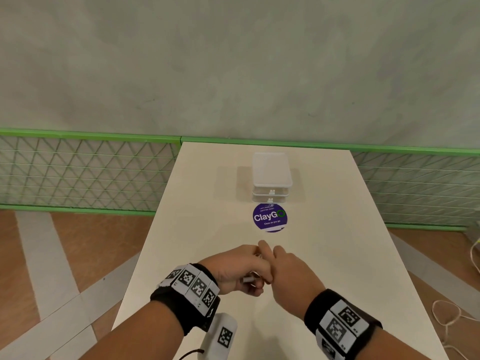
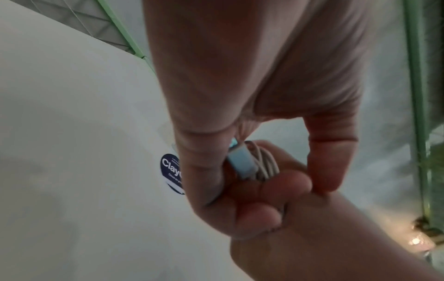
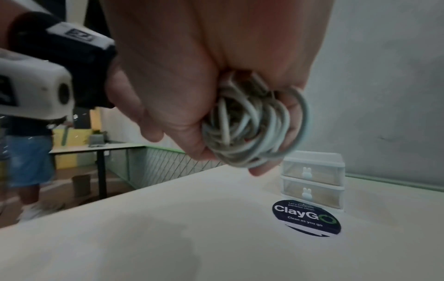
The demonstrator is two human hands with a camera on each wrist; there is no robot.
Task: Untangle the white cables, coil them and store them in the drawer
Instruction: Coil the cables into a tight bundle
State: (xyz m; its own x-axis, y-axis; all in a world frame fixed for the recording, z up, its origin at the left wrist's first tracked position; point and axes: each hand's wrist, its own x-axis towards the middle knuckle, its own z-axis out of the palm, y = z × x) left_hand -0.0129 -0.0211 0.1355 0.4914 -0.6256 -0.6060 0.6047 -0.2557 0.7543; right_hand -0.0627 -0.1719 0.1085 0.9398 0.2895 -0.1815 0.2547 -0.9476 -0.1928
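At left, left hand curled on a white cable bundle, with the pale plug pinched against the thumb. At centre, both hands pressed together above the table, with the bundle clamped between them in bunched, overlapping loops, more a rough ring than a neat coil. At right, right hand wrapped round the same loops. Straight ahead of the hands, past a round ClayGo sticker, small translucent drawer unit, well apart from the knuckles, with both drawers shut and the bunny-shaped knobs facing back toward the hands. Long axis of the unit pointing directly away from the hands, so probably to be opened by a pull straight back toward the wrists. Judged a shade nearer the right hand, though almost on the line where the two hands meet. Coiling apparently close to done; storing not yet begun. Likely next: one hand freed for a knob, the other left to stop the loops springing loose. Impossible to tell from any view whether one cable or several in the bundle.
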